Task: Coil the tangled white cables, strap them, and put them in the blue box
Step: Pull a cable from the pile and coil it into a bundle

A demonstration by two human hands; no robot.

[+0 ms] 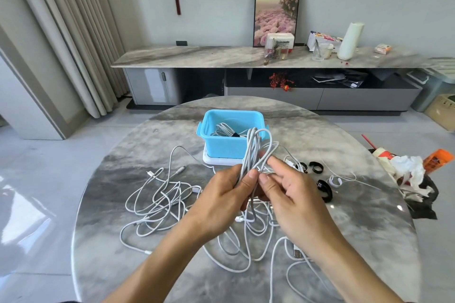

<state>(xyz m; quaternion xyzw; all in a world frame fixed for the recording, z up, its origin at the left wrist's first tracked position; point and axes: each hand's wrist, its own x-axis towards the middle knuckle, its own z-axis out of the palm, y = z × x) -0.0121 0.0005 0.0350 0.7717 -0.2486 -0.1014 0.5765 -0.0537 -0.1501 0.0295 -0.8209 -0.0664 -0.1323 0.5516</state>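
Observation:
My left hand (225, 194) grips a bundle of looped white cable (256, 147) that stands up above the fist. My right hand (288, 192) pinches a strand of the same cable beside it, fingers partly spread. The cable's tail hangs down into a tangle of white cables (160, 197) spread over the round marble table (357, 216). The blue box (221, 145) sits on a white lid just behind the hands, with one strapped coil (225, 130) inside. Black straps (316, 167) lie to the right of my hands.
At the table's right edge lie crumpled paper, a black bag (423, 202) and an orange bottle (438, 158). More loose cable ends and a USB plug (298, 252) run toward the near edge. A long sideboard (197, 56) stands against the far wall.

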